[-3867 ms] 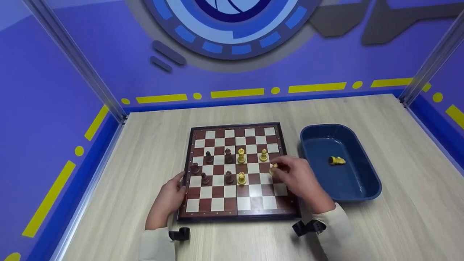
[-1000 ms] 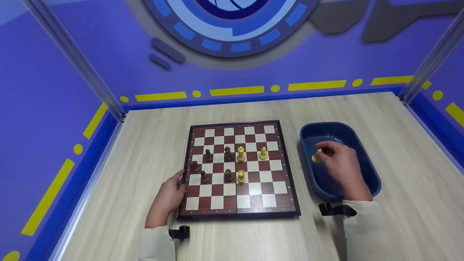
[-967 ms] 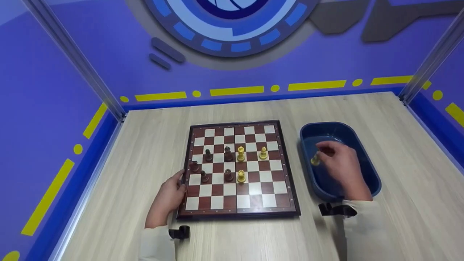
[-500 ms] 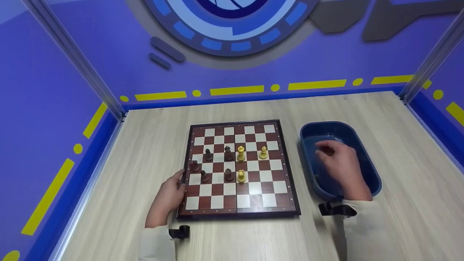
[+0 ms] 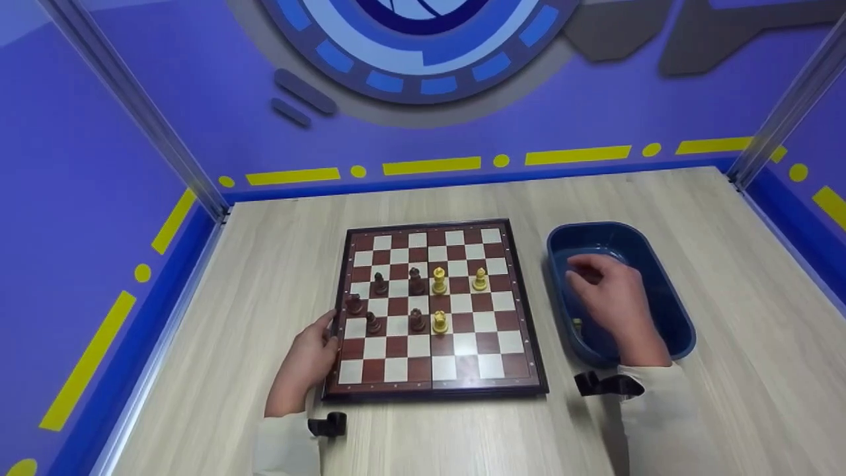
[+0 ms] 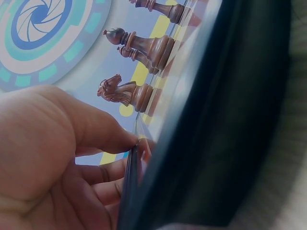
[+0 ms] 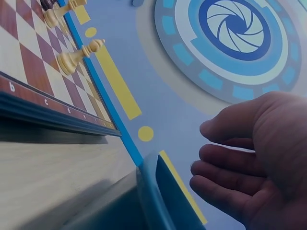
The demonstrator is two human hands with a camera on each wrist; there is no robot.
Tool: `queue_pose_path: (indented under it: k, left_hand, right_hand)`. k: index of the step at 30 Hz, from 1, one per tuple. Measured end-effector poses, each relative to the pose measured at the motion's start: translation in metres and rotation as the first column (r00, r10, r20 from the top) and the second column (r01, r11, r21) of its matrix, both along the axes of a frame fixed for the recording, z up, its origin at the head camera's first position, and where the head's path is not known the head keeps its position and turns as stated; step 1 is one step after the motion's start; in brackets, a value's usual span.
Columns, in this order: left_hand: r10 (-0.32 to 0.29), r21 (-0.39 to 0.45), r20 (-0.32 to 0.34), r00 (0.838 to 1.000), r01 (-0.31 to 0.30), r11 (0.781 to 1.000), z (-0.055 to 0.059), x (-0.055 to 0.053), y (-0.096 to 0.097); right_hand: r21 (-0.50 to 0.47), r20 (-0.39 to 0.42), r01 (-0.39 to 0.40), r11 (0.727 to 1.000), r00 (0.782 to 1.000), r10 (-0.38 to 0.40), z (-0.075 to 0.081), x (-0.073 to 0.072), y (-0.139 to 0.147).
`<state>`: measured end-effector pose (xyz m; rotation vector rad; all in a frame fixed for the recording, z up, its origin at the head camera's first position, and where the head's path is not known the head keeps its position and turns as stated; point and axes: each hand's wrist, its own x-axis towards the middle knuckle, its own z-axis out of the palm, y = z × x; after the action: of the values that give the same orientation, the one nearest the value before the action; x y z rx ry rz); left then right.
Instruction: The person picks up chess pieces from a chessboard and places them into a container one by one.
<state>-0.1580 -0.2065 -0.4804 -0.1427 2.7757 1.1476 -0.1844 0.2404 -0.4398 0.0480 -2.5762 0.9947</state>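
Note:
My left hand (image 5: 305, 357) grips the left edge of the chessboard (image 5: 462, 391), thumb on the rim and fingers against its outer side. A dark knight (image 6: 122, 93) stands just beyond that thumb in the left wrist view. Over the blue plastic tub (image 5: 684, 344) hovers my right hand (image 5: 611, 291), fingers loosely bent and holding nothing. A pale yellow chess piece (image 5: 577, 325) lies low in the tub by its left wall, partly visible. Several dark pieces stand on the board's left half. A yellow king (image 5: 439, 281), a yellow rook (image 5: 439, 322) and a yellow bishop (image 5: 480, 279) stand on the right half.
Board and tub rest on a light wood table (image 5: 277, 244), with a narrow strip between them. A blue printed wall (image 5: 462, 129) rises behind the table, and side panels close it in at left and right.
Earlier my right hand pinched a yellow piece on the board and carried it over to the tub. It has let the piece drop in and shifted slightly left. My left hand has stayed put.

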Motion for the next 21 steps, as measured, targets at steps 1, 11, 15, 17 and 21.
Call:
queue_pose_path:
  k: [1, 11, 15, 17, 21]
  left_hand:
    - [0.002, 0.000, 0.001, 1.000, -0.002, 1.000, 0.000, 0.000, 0.000]
    - [-0.005, 0.000, -0.019, 1.000, 0.005, 1.000, -0.003, 0.000, -0.001]
    - [-0.007, -0.006, -0.014, 1.000, 0.007, 1.000, -0.002, 0.000, -0.001]
    - [-0.009, -0.011, -0.009, 1.000, 0.008, 1.000, -0.001, 0.000, -0.001]
    - [-0.002, -0.019, 0.007, 1.000, 0.002, 1.000, -0.001, 0.000, 0.000]
  right_hand:
    - [-0.002, -0.003, 0.005, 1.000, 1.000, -0.005, 0.000, 0.000, -0.001]
    - [-0.049, -0.024, 0.001, 0.999, 1.000, -0.002, 0.003, -0.004, -0.013]
    - [-0.074, -0.034, -0.015, 0.997, 0.999, 0.012, 0.005, -0.008, -0.020]
    - [-0.086, -0.029, -0.026, 0.996, 0.999, 0.023, 0.006, -0.010, -0.024]
    - [-0.110, 0.014, -0.039, 0.993, 0.999, 0.041, 0.007, -0.014, -0.033]
